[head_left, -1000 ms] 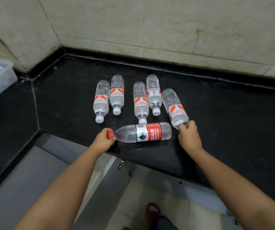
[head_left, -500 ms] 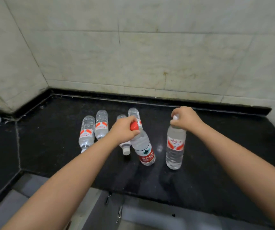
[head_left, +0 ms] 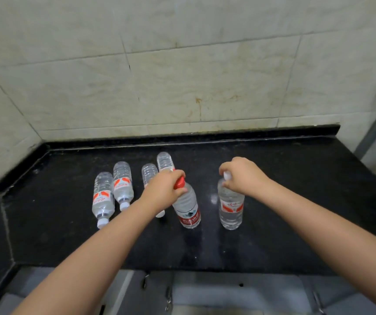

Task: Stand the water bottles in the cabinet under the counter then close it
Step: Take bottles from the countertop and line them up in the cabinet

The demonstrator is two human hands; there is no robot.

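On black stone counter [head_left: 296, 201], left hand [head_left: 163, 193] pinches red-capped clear plastic bottle [head_left: 188, 209]; right hand [head_left: 241, 176] pinches white-capped clear plastic bottle [head_left: 230, 209].

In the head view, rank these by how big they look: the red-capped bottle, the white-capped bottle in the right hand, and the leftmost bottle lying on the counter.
1-2. White-capped bottle and leftmost lying bottle: they look alike in size and label, so no ranking.
3. Red-capped bottle looks smallest, but it tilts and the left hand hides its top, so this is unsure.

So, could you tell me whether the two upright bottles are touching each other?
Apart: the head view shows black counter between the red-capped bottle and the white-capped bottle.
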